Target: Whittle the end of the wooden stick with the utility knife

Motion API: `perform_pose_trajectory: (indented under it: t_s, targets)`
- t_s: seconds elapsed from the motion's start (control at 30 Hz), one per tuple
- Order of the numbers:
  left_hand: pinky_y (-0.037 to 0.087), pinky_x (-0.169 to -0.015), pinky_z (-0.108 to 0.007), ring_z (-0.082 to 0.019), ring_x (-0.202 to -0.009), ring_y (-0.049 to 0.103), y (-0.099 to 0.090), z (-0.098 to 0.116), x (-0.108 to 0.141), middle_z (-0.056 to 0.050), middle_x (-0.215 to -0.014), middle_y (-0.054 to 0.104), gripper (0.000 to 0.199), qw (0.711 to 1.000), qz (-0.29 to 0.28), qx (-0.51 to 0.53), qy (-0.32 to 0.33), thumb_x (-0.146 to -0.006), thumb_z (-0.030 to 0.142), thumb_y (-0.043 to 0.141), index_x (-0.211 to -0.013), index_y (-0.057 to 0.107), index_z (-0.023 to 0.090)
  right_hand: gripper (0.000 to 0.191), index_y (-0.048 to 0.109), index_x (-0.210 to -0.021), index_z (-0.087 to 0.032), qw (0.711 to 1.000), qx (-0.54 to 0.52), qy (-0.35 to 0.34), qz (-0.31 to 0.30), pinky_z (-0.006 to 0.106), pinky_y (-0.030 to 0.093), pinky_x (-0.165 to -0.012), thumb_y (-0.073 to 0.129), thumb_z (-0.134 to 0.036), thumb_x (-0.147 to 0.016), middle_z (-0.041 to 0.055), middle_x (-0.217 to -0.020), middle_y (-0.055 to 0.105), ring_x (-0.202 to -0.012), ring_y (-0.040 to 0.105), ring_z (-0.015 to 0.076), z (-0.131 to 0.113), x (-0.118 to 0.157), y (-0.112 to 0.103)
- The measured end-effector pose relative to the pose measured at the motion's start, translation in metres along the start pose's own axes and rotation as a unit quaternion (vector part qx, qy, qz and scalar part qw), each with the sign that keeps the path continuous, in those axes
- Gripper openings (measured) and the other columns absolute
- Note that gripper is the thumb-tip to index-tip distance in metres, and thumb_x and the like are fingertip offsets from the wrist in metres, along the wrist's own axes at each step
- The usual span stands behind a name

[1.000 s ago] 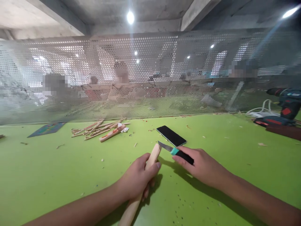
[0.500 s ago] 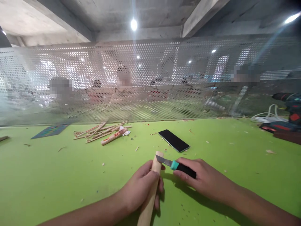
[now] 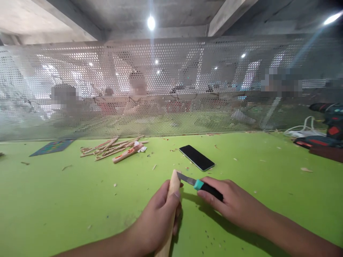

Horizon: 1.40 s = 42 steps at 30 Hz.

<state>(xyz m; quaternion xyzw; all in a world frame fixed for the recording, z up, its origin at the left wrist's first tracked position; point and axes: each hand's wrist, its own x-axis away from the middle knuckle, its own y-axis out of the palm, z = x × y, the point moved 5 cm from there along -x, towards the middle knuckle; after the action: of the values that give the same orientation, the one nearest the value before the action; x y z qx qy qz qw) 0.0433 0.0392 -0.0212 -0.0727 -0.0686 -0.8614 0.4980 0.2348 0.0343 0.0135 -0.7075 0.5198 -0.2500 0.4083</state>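
A pale strip of wood (image 3: 174, 184) points away from me, its far end rounded and its near end running off the bottom of the picture. My left hand (image 3: 159, 217) is closed around it, with the thumb lying along its top. In my right hand (image 3: 227, 200) is a carving knife (image 3: 210, 191) with a black and teal handle. The knife's grey blade points left, and its tip meets the right side of the wood near the far end. The fingers under the wood are partly hidden.
A phone (image 3: 197, 157) lies beyond the knife. Left of it are a pile of wood sticks (image 3: 107, 148) and a patterned grey sheet (image 3: 52, 147). A power drill (image 3: 333, 123) and white cable (image 3: 300, 131) sit far right. A perforated screen (image 3: 166, 121) borders the green table (image 3: 80, 200).
The wood has rolled in my left hand and now shows a narrower edge. The left hand has shifted slightly left. The knife stays at the wood's far end.
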Motion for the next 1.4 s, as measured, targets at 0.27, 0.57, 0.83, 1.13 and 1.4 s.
perform_pose_trajectory:
  t_s: [0.27, 0.57, 0.83, 1.13, 1.4]
  targets:
    - [0.039, -0.052, -0.021, -0.009, -0.056, 0.044, -0.002, 0.001, 0.002, 0.004, -0.077, 0.049, 0.036, 0.992, -0.08, 0.101, -0.002, -0.103, 0.048, 0.043, -0.127, 0.043, 0.021, 0.05, 0.06, -0.093, -0.021, 0.999, -0.02, 0.015, -0.025, 0.028, 0.037, -0.058, 0.038, -0.064, -0.107, 0.0008, -0.074, 0.063, -0.063, 0.057, 0.0185, -0.005, 0.0, -0.002]
    - [0.045, -0.046, -0.022, -0.01, -0.045, 0.053, -0.004, 0.001, -0.005, 0.001, -0.066, 0.058, 0.056, 0.988, -0.085, 0.127, -0.026, -0.103, 0.065, 0.037, -0.109, 0.06, 0.015, 0.051, 0.061, -0.096, -0.02, 1.0, -0.018, 0.015, -0.016, 0.029, 0.034, -0.057, 0.039, -0.064, -0.106, 0.0003, -0.072, 0.061, -0.061, 0.053, 0.0176, -0.005, 0.001, -0.003]
    - [0.053, -0.048, -0.023, -0.011, -0.05, 0.062, -0.005, 0.007, -0.005, -0.005, -0.079, 0.069, 0.043, 0.993, -0.087, 0.078, -0.01, -0.099, 0.057, 0.058, -0.104, 0.058, 0.015, 0.048, 0.06, -0.092, -0.021, 0.999, -0.039, 0.017, -0.013, 0.028, 0.036, -0.057, 0.042, -0.064, -0.106, -0.0018, -0.07, 0.057, -0.062, 0.052, 0.0169, -0.002, 0.001, -0.004]
    - [0.047, -0.045, -0.018, -0.006, -0.048, 0.052, -0.002, 0.015, -0.002, 0.007, -0.072, 0.052, 0.054, 0.994, -0.11, 0.0, 0.002, -0.089, 0.056, 0.073, -0.121, 0.053, 0.018, 0.046, 0.062, -0.093, -0.021, 0.999, -0.04, -0.007, -0.025, 0.027, 0.035, -0.057, 0.046, -0.062, -0.105, -0.0014, -0.071, 0.06, -0.062, 0.054, 0.0167, -0.008, 0.003, -0.003]
    - [0.045, -0.043, -0.019, -0.006, -0.045, 0.048, 0.0, 0.008, -0.007, 0.006, -0.065, 0.047, 0.055, 0.99, -0.135, -0.05, -0.008, -0.085, 0.069, 0.069, -0.075, 0.048, 0.019, 0.039, 0.064, -0.093, -0.02, 0.997, -0.041, -0.034, -0.059, 0.027, 0.036, -0.06, 0.053, -0.056, -0.104, -0.0003, -0.076, 0.065, -0.067, 0.058, 0.0175, -0.022, 0.009, 0.007]
